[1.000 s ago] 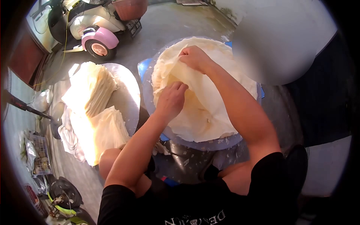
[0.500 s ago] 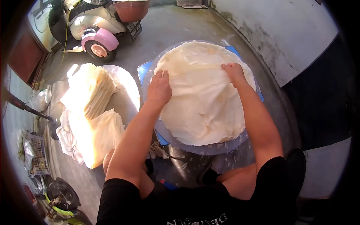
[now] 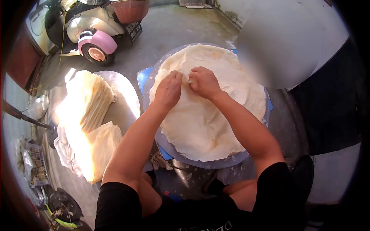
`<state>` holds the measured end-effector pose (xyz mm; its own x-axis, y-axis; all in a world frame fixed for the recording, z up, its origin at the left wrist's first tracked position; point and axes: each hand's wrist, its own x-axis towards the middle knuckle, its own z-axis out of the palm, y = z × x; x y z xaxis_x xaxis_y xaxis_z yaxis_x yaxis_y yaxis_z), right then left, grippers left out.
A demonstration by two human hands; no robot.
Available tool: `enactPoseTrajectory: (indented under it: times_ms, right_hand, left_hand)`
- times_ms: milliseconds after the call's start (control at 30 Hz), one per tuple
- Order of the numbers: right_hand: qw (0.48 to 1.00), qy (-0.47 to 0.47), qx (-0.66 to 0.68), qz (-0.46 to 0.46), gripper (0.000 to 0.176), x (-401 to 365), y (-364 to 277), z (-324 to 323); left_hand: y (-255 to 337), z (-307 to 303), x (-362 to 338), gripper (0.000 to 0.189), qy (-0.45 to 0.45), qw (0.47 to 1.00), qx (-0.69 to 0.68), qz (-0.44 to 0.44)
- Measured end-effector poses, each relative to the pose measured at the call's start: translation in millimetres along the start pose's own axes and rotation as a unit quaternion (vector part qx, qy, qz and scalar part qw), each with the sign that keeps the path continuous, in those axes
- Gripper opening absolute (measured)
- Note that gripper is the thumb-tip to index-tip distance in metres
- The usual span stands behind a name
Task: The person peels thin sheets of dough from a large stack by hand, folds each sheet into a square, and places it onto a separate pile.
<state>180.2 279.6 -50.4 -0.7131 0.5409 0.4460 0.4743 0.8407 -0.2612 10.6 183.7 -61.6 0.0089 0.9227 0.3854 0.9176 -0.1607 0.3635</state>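
Observation:
A stack of thin, pale round sheets (image 3: 208, 131) covers most of a round grey board (image 3: 177, 148) in front of me. Over the upper left part of the stack, my left hand (image 3: 169, 88) is closed, its fingers pinching the top sheet. My right hand (image 3: 204, 82) is closed close beside it, with a small bit of the pale sheet at its fingertips. The two hands are nearly touching, and the sheet is creased around and below them. The exact grip is partly hidden by the fingers.
Folded pale sheets (image 3: 90, 100) are piled on another round board (image 3: 125, 90) at the left. A blue surface (image 3: 144, 79) shows under the main board. A scooter with a pink fender (image 3: 101, 41) stands at the upper left, a plastic basket (image 3: 36, 161) at the lower left.
My right hand has moved left across the sheets to beside my left hand. My left hand has shifted slightly right and closed its fingers. The view has shifted a little.

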Motion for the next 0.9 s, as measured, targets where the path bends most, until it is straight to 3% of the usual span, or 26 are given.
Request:
enactPoseTrajectory:
  times_ms: [33, 67, 100, 133, 200, 267, 333, 467, 633, 900]
  right_hand:
    - [1.0, 0.0, 0.002, -0.001, 0.026, 2.7, 0.7, 3.6]
    - [0.997, 0.025, 0.043, 0.057, 0.019, 6.1, 1.2, 7.0]
    - [0.988, 0.049, 0.085, 0.116, 0.017, 9.5, 1.6, 9.6]
    - [0.988, 0.049, 0.086, 0.116, 0.017, 14.7, 4.2, 4.7]
    - [0.929, 0.033, 0.26, 0.26, 0.018, 25.8, 20.6, -19.8]
    - [0.896, 0.063, 0.317, 0.304, 0.019, 29.2, 39.2, -48.0]
    - [0.897, 0.082, 0.273, 0.339, 0.02, 23.6, 57.0, -80.7]
    - [0.886, 0.152, 0.275, 0.342, 0.019, -18.1, 108.6, -124.1]
    - [0.809, 0.208, 0.372, 0.405, 0.018, -83.9, 154.1, -166.5]
    - [0.787, 0.293, 0.342, 0.421, 0.023, -147.8, 194.9, -244.7]
  left_hand:
    - [-2.2, -0.5, -0.2, 0.036, -0.016, 1.0, -0.01, -0.021]
    - [-4.2, 0.3, -1.7, 0.036, -0.016, 1.0, -0.008, -0.023]
    - [-6.0, 3.1, -4.3, 0.031, 0.031, 1.0, -0.001, 0.0]
    - [-8.5, 7.1, -6.6, 0.027, 0.077, 0.997, 0.006, 0.025]
    - [-15.6, 19.2, -9.9, 0.032, 0.085, 0.995, 0.031, 0.035]
    - [-17.6, 22.9, -11.9, 0.036, 0.095, 0.993, 0.057, 0.046]
    - [-15.5, 23.0, -12.5, 0.042, 0.04, 0.996, 0.075, 0.011]
    - [-14.2, 25.4, -10.9, 0.042, 0.032, 0.996, 0.08, 0.004]
    - [-13.4, 25.4, -11.8, 0.046, 0.022, 0.995, 0.097, 0.002]
    - [-9.8, 23.0, -10.2, 0.05, 0.003, 0.995, 0.096, -0.007]
